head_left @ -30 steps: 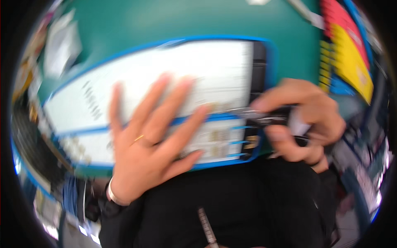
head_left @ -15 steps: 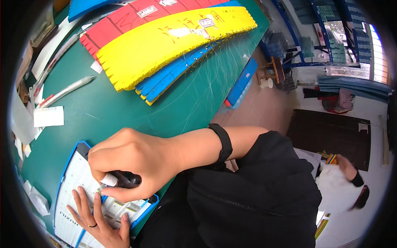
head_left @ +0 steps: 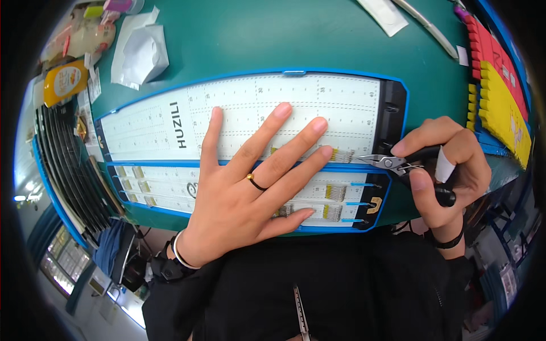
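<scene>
The right hand has its fingers curled closed around a pair of pliers, whose metal tips point left, close to a bundle of thin metal pieces; whether they touch cannot be told. The left hand is splayed wide, palm down, over the open white and blue case, with no grip showing; what lies beneath its palm is hidden. The case sits on the green table, yellow foam to its right, a crumpled white packet beyond its left end.
</scene>
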The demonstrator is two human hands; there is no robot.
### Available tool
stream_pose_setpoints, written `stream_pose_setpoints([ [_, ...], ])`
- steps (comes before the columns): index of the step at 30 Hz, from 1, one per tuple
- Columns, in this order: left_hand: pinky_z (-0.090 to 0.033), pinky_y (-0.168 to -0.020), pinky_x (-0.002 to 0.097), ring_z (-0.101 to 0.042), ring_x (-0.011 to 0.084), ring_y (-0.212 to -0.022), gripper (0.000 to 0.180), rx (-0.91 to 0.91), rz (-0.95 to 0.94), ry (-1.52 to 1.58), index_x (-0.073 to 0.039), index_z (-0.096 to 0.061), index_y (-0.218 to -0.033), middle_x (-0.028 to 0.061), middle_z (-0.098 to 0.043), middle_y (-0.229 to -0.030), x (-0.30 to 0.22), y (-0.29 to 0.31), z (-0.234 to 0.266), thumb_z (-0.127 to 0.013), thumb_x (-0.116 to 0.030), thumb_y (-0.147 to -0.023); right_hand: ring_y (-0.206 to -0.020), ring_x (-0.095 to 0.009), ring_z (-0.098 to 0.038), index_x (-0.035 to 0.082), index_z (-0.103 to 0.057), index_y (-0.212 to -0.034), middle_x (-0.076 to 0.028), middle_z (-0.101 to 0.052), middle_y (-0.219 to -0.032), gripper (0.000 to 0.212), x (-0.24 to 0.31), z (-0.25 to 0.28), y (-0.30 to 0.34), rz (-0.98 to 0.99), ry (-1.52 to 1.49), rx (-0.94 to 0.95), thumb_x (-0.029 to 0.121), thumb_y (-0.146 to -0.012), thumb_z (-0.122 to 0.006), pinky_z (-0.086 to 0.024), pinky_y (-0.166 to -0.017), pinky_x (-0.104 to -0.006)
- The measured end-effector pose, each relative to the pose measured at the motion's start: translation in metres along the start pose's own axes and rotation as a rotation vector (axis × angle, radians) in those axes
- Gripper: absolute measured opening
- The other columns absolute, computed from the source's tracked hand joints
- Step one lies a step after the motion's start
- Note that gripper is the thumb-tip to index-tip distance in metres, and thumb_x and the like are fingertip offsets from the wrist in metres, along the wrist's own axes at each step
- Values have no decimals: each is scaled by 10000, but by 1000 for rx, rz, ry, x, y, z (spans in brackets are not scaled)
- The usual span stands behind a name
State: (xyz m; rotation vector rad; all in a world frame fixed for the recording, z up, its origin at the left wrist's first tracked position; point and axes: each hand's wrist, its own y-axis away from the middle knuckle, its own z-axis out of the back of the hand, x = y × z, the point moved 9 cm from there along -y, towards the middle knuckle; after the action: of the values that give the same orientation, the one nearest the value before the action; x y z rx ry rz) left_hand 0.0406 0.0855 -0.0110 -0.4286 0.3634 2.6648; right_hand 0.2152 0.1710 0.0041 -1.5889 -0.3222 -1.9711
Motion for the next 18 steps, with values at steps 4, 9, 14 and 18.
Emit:
stream_pose_setpoints([
  [4, -105, -1186, 654, -403, 324, -1443, 645, -14, 0, 12, -246, -629, -1351, 7, -516, -1510, -3, 2, -1, -674, -555, -787, -733, -158, -536, 80, -388, -836, -227, -671, -928, 258, 0, -5, 4, 7, 20, 14, 80, -861, -644, -439, -696, -284],
  [9, -107, -1189, 648, -412, 316, -1437, 610, -24, -1, -5, -270, -653, -1326, -1, -533, -1495, -6, -1, -4, -647, -576, -798, -732, -162, -530, 82, -379, -839, -230, -661, -936, 271, 1, -4, 6, 14, 92, 39, 101, -883, -646, -439, -687, -285],
  [14, -104, -1195, 639, -409, 308, -1438, 596, -21, 11, -38, -296, -662, -1318, -7, -535, -1491, -6, -3, -4, -602, -620, -822, -721, -155, -519, 83, -385, -842, -227, -665, -952, 247, 3, -5, 2, 40, 137, 97, 101, -912, -620, -438, -688, -296],
  [18, -101, -1199, 632, -401, 301, -1442, 584, -3, 12, -43, -322, -659, -1323, -13, -530, -1495, -3, -2, -5, -586, -637, -837, -713, -150, -507, 82, -389, -847, -226, -665, -978, 237, 5, -7, 6, 46, 177, 102, 112, -932, -608, -432, -684, -298],
])
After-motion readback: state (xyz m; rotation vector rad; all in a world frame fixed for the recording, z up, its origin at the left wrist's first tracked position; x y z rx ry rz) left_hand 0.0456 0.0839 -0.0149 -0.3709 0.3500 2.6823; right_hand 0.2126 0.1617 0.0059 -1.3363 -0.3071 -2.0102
